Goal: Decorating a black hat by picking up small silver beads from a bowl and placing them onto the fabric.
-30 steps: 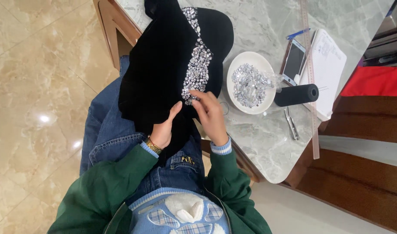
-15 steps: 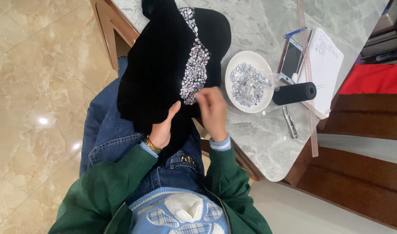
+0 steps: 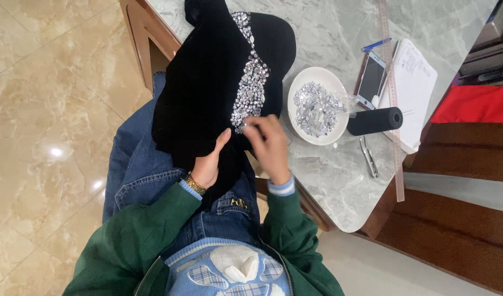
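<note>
Black velvet cloth point(image 3: 207, 82) drapes from the marble table point(image 3: 328, 175) down onto your lap in the head view, at about twelve o'clock from your chest, with a strip of silver rhinestones point(image 3: 252, 87) running along its right edge. Your left hand point(image 3: 210, 161) grips the cloth's lower fold, thumb on top and fingers tucked beneath it. Your right hand point(image 3: 270, 145) sits at the strip's lower end, fingertips pinched together on the fabric; whether they hold anything else you cannot tell. At two o'clock, a white bowl point(image 3: 301, 118) of loose rhinestones, a black thread spool point(image 3: 375, 120), a phone point(image 3: 370, 79) and a notepad point(image 3: 416, 82).
</note>
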